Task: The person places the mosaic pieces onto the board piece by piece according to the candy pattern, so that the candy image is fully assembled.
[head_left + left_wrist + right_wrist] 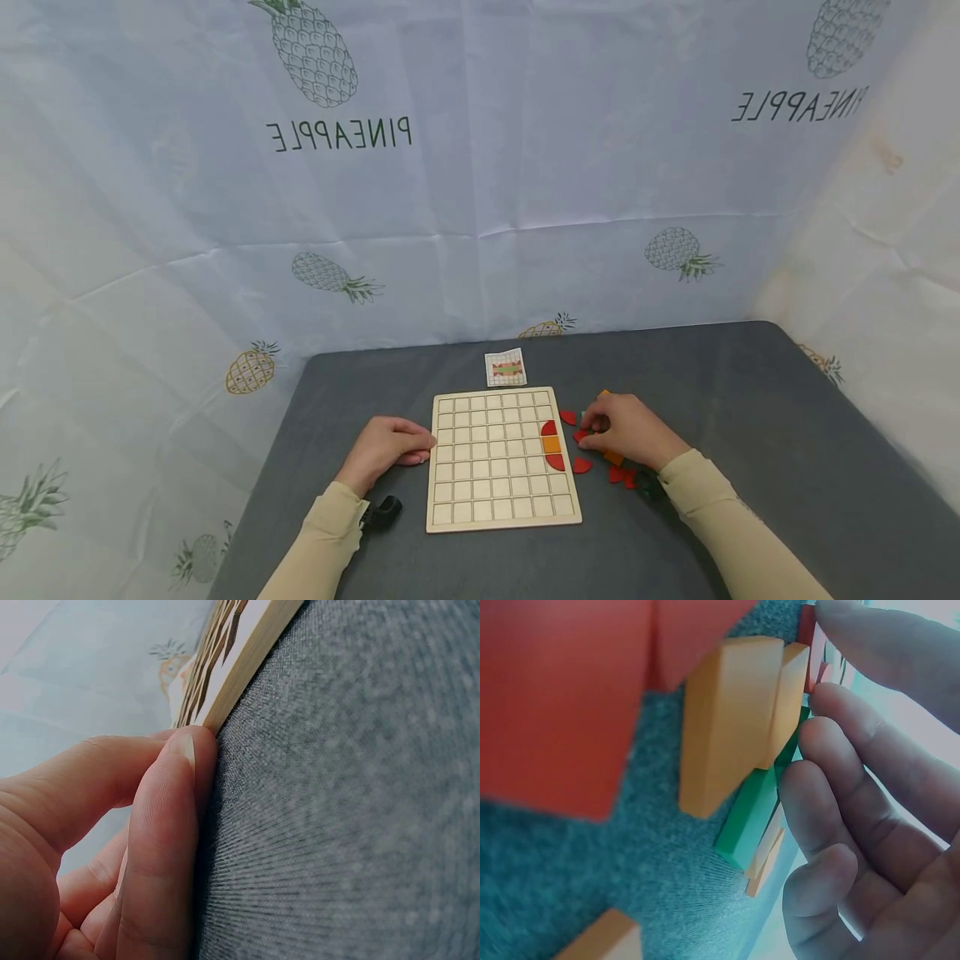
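A pale wooden grid board [487, 475] lies on the table, with two red rounded tiles [554, 462] and an orange square tile [551, 444] between them in its right column. At the board's left edge is my left hand [386, 446], thumb and index finger pinching the wooden edge [247, 667]. My right hand [626, 427] is over the loose tiles right of the board. Its thumb and index finger close on opposite sides of a red tile [807, 645]; the other fingers curl beside orange tiles [731, 712] and a green tile [750, 814].
A small pattern card [506, 367] lies behind the board. More red tiles [581, 465] are scattered between the board and my right sleeve, with a large red one [555, 697] close to the right wrist camera. A pineapple-print cloth [480, 167] hangs behind the dark table [750, 417].
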Motion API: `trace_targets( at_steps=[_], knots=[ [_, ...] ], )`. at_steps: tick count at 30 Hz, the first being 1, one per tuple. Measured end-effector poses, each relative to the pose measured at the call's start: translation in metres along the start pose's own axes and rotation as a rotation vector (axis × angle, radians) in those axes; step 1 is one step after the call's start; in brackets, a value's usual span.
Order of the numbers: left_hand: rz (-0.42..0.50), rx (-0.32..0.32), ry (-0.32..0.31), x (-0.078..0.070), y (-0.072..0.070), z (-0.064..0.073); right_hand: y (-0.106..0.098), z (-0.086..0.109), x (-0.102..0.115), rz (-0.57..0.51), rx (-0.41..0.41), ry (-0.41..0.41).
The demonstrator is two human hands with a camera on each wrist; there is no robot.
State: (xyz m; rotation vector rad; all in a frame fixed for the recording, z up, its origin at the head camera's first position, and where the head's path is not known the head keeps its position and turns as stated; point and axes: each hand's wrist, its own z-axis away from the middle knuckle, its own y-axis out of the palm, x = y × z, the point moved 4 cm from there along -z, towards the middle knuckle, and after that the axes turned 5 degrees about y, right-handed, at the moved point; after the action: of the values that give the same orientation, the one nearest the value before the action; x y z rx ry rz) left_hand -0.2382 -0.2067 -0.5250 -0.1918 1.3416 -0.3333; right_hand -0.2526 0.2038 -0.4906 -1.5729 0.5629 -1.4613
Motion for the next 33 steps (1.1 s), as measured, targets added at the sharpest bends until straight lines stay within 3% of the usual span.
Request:
trace_targets(
  at_steps=[9, 33],
  knots=[
    [0.002, -0.001, 0.000, -0.002, 0.000, 0.000, 0.000, -0.001, 0.000, 0.010, 0.006, -0.010],
    [0.004, -0.008, -0.013, -0.002, -0.001, 0.001, 0.007, 0.002, 0.011, 0.019, -0.066, 0.076]
  ],
)
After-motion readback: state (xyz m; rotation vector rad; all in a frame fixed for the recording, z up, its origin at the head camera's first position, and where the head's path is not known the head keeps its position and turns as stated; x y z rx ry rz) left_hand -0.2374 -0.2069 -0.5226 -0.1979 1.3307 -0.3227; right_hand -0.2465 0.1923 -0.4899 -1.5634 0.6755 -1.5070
